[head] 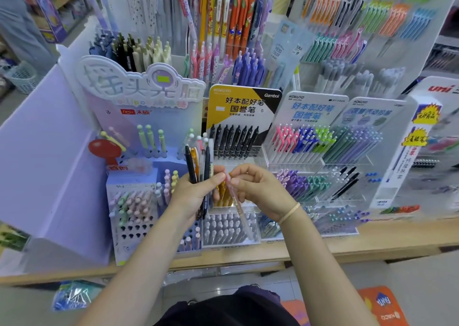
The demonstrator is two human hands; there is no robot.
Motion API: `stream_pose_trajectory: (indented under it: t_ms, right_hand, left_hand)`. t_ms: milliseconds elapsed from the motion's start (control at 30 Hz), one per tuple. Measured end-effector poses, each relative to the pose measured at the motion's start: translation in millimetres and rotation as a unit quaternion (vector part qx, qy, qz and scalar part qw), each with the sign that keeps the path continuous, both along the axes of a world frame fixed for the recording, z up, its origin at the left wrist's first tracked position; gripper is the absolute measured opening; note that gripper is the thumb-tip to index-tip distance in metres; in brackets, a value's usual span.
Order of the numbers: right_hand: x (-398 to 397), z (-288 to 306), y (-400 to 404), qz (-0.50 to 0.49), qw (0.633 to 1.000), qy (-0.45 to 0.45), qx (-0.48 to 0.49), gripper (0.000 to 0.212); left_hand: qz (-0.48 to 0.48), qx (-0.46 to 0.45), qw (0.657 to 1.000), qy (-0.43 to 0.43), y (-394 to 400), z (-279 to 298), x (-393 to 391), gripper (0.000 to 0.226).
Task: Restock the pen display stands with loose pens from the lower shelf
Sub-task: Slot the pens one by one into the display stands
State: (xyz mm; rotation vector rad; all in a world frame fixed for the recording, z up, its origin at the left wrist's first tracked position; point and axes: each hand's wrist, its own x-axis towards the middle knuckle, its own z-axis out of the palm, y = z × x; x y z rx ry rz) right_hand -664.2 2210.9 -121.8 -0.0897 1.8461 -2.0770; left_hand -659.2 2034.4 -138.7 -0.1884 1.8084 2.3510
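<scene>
Before the crowded pen stands on the tabletop (pixel 323 241), your left hand (pixel 196 191) grips a bundle of loose pens (pixel 198 164) upright, fingers curled round them, while your right hand (pixel 258 189) pinches a single pale pink pen (pixel 238 206) drawn from the bunch, tip slanting down over the clear tray (pixel 231 229) of white-capped pens. You appear to be sorting one pen for placement; next you must match it to its stand and slot it home.
</scene>
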Motion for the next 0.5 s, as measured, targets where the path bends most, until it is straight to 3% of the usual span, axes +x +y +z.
stream_pose_trajectory:
  t_ms: [133, 367, 500]
  right_hand:
    - [7, -2, 16, -0.049, 0.999, -0.006, -0.013, 0.033]
    - [11, 0, 60, -0.13, 0.991, 0.009, 0.027, 0.011]
    - [15, 11, 105, -0.175, 0.984, 0.025, 0.012, 0.015]
  left_hand:
    - [-0.015, 0.029, 0.999, -0.041, 6, -8, 1, 0.017]
    - [-0.097, 0.075, 0.99, -0.074, 42, -13, 0, 0.021]
    - [-0.136, 0.073, 0.986, -0.066, 89, 3, -5, 0.024]
